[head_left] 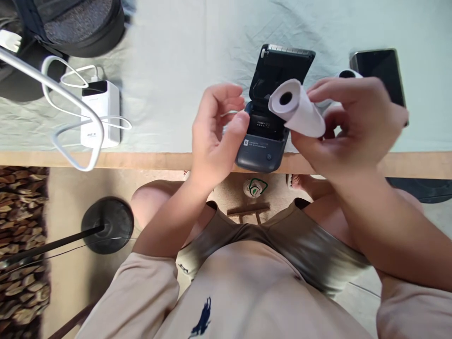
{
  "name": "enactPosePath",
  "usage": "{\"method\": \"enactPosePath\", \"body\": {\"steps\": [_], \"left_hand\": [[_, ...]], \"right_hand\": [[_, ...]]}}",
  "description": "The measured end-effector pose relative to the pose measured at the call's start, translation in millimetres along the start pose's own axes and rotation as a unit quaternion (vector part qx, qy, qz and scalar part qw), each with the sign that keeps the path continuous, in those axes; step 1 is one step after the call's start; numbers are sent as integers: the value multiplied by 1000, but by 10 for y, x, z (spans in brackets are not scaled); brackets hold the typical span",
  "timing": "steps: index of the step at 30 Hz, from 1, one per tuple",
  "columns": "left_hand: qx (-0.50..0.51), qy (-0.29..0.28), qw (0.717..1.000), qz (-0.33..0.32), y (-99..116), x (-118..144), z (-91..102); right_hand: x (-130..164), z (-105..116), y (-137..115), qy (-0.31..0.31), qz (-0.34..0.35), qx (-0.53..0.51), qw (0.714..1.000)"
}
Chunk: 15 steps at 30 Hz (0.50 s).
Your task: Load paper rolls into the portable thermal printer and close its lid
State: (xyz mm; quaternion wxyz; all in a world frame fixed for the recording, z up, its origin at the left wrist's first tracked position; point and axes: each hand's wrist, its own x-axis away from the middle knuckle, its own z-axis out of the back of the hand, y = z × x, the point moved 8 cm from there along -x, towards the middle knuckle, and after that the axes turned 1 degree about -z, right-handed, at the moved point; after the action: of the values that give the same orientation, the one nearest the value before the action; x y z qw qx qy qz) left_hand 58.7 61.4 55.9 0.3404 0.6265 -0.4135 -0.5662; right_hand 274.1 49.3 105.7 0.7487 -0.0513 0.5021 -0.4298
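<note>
A dark portable label printer [263,153] lies at the table's front edge with its lid [278,70] raised and its paper bay uncovered. My right hand [356,117] pinches a white paper roll [300,110] above the right side of that bay. The roll is tilted, its dark core facing up and left, and a loose paper edge hangs from it. Behind my right hand, a second white roll [355,74] is partly hidden. At the printer's left edge, my left hand [219,132] has loosely curled fingers apart from the thumb, with nothing between them.
A dark-screened phone [381,73] lies at the right. To the left stand a white power bank [106,113] with a looped white cable [70,89] and a black bag [81,28]. A round black stand base [108,226] is on the floor below.
</note>
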Motion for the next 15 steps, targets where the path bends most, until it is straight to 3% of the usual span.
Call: {"method": "enactPosePath", "body": {"steps": [3,6,11,15], "left_hand": [[-127,3,991,-39,-73,-52,95],[-189,-32,981,-12,-179,-46,76],[-207,-70,974,56,-349,22,81],[-248,-93,963,42,-390,77,144]], "right_hand": [[21,-164,241,-48,1,53,997],[61,-339,444,-105,-11,79,991],[15,-382,516,-131,13,100,986],[-68,-343,452,-135,5,98,986]]}}
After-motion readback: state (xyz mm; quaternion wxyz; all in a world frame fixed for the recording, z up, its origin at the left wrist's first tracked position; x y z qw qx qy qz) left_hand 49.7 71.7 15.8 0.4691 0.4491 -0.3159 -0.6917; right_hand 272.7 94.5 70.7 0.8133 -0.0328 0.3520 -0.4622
